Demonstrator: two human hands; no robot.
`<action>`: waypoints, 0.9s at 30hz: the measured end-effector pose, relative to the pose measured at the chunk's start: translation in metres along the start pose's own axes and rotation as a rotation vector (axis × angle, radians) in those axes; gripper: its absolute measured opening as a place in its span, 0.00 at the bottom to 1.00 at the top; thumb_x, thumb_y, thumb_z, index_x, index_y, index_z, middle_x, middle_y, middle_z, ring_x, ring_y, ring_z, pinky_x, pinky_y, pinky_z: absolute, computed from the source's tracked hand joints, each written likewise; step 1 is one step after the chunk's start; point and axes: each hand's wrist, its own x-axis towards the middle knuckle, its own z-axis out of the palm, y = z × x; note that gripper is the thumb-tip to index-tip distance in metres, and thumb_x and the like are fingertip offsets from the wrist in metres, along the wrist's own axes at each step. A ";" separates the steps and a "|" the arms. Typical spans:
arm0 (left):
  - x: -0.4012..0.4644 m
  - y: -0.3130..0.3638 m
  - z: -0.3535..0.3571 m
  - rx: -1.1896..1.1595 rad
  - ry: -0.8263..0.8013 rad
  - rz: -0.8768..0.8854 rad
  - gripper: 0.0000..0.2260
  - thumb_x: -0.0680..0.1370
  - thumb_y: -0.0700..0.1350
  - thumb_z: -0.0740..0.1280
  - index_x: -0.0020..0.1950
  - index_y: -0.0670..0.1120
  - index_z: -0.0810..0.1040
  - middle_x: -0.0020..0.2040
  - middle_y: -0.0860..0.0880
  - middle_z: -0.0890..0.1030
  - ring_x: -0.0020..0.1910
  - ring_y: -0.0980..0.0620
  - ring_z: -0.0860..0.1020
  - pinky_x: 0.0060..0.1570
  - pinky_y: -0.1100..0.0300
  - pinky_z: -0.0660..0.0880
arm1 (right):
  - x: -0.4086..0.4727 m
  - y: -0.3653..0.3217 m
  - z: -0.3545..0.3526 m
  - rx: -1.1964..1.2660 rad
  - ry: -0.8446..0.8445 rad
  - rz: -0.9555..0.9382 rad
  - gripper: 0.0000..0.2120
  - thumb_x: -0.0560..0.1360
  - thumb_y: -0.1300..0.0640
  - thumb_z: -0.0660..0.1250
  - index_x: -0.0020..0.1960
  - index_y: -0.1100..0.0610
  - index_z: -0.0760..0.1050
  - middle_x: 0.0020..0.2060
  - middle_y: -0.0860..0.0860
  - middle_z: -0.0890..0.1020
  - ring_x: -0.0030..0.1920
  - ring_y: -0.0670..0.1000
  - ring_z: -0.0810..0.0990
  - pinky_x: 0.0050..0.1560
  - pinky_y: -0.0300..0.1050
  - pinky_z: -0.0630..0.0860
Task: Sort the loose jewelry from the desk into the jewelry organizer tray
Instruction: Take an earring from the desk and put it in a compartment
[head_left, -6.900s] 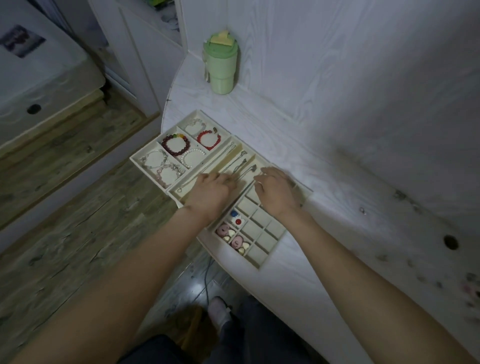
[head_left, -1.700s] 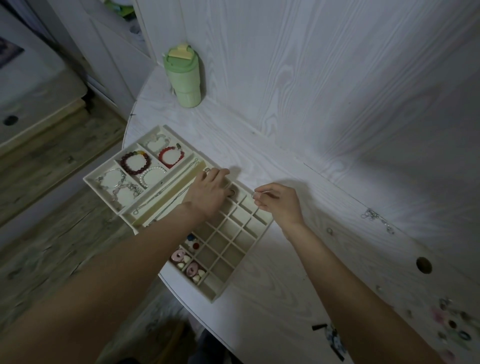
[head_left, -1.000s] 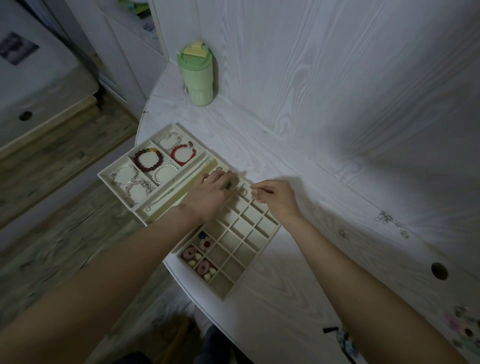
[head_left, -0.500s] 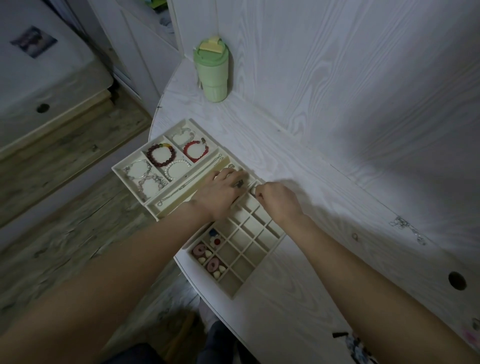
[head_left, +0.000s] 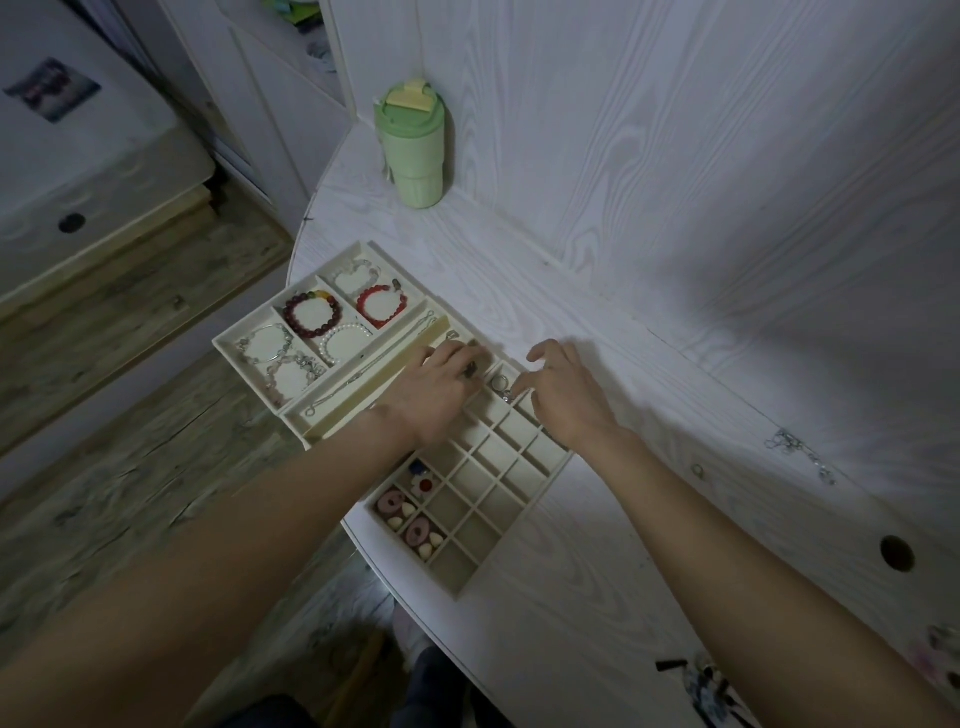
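Observation:
The cream organizer tray (head_left: 550, 470) lies at the desk's left edge. Its left compartments hold bead bracelets (head_left: 313, 313), a long slot holds a silver chain (head_left: 363, 370), and the near grid cells hold pink and red charms (head_left: 410, 512). My left hand (head_left: 441, 389) rests flat on the top of the grid. My right hand (head_left: 563, 397) has its fingers curled and pinches a small silver piece (head_left: 507, 398) over a top grid cell. A silver ring (head_left: 500, 383) lies in that cell.
A green lidded cup (head_left: 413, 150) stands at the back by the wall. On the desk to the right lie a loose silver chain (head_left: 800, 457), a small ring (head_left: 697, 470) and more small pieces (head_left: 709, 686) at the near right. A cable hole (head_left: 897, 553) is there too.
My right hand brought the small silver piece left from beside the tray and lowered it to a top grid cell. My left hand stayed on the tray.

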 end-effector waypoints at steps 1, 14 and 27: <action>0.000 0.000 0.000 0.001 -0.004 0.000 0.24 0.76 0.41 0.61 0.72 0.50 0.66 0.76 0.48 0.52 0.74 0.46 0.52 0.70 0.49 0.57 | 0.000 -0.001 0.000 -0.026 -0.022 -0.015 0.22 0.74 0.70 0.61 0.61 0.50 0.78 0.69 0.52 0.63 0.69 0.52 0.60 0.63 0.44 0.65; 0.000 0.001 -0.003 -0.003 -0.019 -0.008 0.25 0.76 0.41 0.61 0.74 0.49 0.63 0.76 0.48 0.52 0.74 0.46 0.52 0.71 0.50 0.55 | -0.001 -0.012 -0.002 -0.217 -0.019 -0.027 0.23 0.74 0.68 0.63 0.66 0.51 0.74 0.72 0.55 0.58 0.73 0.56 0.54 0.68 0.48 0.58; 0.002 0.007 -0.001 -0.021 -0.030 -0.090 0.25 0.77 0.42 0.61 0.74 0.50 0.63 0.73 0.47 0.60 0.72 0.46 0.56 0.70 0.49 0.55 | -0.006 -0.014 0.003 -0.114 -0.032 0.026 0.29 0.73 0.72 0.60 0.69 0.51 0.70 0.71 0.55 0.60 0.71 0.56 0.56 0.66 0.46 0.59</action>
